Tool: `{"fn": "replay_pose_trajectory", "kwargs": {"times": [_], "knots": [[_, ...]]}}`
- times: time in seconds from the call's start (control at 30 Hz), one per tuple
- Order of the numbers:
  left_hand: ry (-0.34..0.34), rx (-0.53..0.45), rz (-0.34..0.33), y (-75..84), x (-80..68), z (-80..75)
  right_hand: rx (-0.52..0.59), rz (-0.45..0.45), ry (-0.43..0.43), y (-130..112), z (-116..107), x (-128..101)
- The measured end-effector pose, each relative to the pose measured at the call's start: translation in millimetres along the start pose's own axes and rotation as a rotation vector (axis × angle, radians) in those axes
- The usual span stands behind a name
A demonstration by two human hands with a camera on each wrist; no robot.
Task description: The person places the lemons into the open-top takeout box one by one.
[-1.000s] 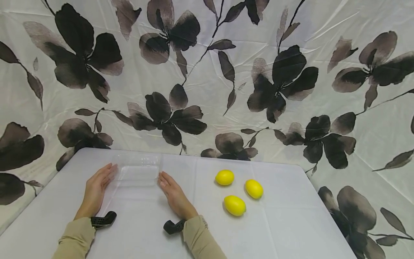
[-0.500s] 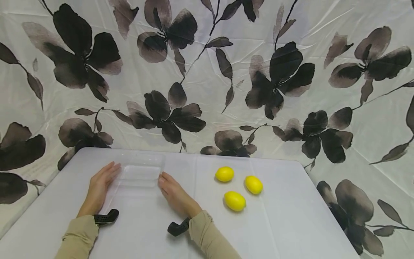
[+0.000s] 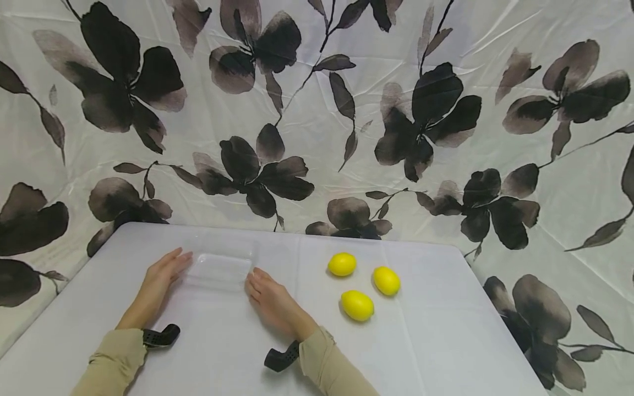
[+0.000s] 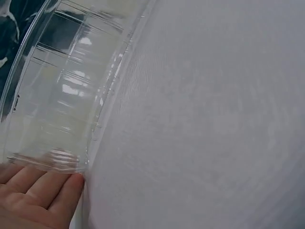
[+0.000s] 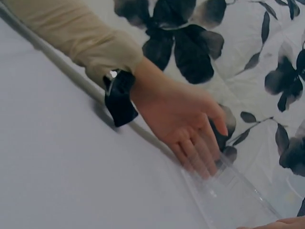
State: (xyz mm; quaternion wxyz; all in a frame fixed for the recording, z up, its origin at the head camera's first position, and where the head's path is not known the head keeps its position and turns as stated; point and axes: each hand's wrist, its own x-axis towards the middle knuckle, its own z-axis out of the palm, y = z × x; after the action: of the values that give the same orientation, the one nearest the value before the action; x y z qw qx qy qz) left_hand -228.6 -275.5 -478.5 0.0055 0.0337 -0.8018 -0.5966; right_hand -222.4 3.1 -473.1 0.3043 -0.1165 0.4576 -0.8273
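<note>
White tabletop (image 3: 446,341) before floral cloth: left hand (image 3: 157,286) and right hand (image 3: 274,302), fingers straight, flank and touch a clear plastic tray (image 3: 220,269); three lemons (image 3: 356,305) lie right.

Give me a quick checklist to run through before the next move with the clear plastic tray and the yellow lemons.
1. Clear plastic tray flat on the white table: ok.
2. Left hand touching the tray's left edge with straight fingers: ok.
3. Right hand at the tray's right edge, fingers flat: ok.
4. Tray empty inside: ok.
5. Three yellow lemons lie apart from the tray, to its right, untouched: ok.
6. Firm contact of the right fingertips with the tray: cannot tell.
</note>
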Motion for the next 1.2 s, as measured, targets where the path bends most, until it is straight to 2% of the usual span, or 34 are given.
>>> {"fn": "replay_pose_trajectory", "kwargs": {"times": [0.3,0.47,0.7,0.93,1.2], "knots": [[-0.055,-0.016,0.005,3.4,-4.2,5.3,0.095,-0.004,-0.005,4.3,0.3,-21.7],[-0.070,-0.054,0.019,3.3,-0.9,11.7,0.110,-0.010,0.010,6.6,3.9,-31.0],[-0.092,-0.046,0.044,6.8,5.6,20.9,0.143,-0.016,0.012,7.8,5.6,-44.8],[-0.082,-0.041,0.049,12.0,12.6,30.0,0.169,-0.010,-0.029,7.7,3.3,-57.5],[-0.051,-0.009,0.064,12.2,20.7,47.5,0.196,0.004,-0.066,8.2,-2.9,-73.3]]}}
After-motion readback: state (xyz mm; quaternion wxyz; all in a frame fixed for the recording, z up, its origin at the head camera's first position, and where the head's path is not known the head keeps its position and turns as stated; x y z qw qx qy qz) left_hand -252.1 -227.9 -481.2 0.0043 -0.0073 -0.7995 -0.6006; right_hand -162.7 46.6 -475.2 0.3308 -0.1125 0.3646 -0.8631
